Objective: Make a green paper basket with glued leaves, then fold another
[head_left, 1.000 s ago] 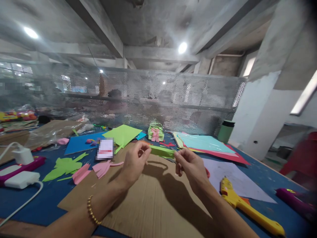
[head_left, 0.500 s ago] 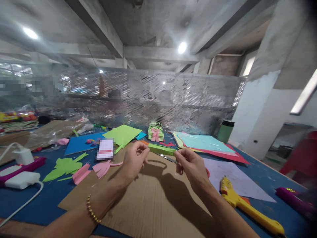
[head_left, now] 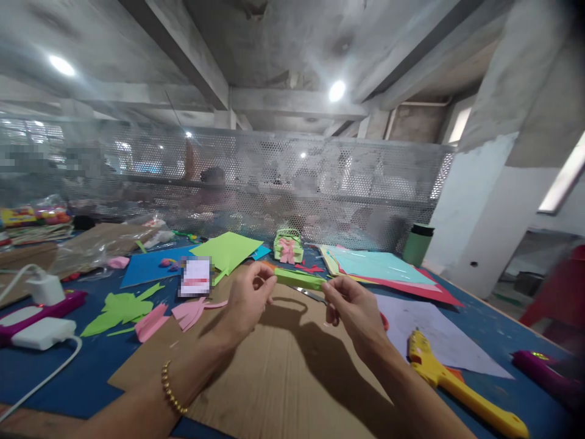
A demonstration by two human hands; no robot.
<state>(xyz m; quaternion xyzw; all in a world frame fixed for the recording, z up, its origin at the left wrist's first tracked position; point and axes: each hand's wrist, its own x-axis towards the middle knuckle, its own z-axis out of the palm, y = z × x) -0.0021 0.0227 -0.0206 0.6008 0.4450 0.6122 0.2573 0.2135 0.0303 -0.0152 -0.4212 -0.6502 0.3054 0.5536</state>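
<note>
A narrow green paper strip is stretched between my two hands above the cardboard sheet. My left hand pinches its left end between thumb and fingers. At the right end, my right hand pinches it the same way. Behind and below the strip lie scissors, their blades showing and their red handle partly hidden by my right hand. Beyond the strip stands a small green paper basket with a pink bow on its front.
A yellow glue gun lies at right by a lilac sheet. Coloured paper and a green bottle stand behind. Green scraps, pink cut pieces and a white charger with cable are at left.
Both hands keep their pinch on the green paper strip, which has barely shifted. The whole view has moved very slightly; nothing has been let go.
</note>
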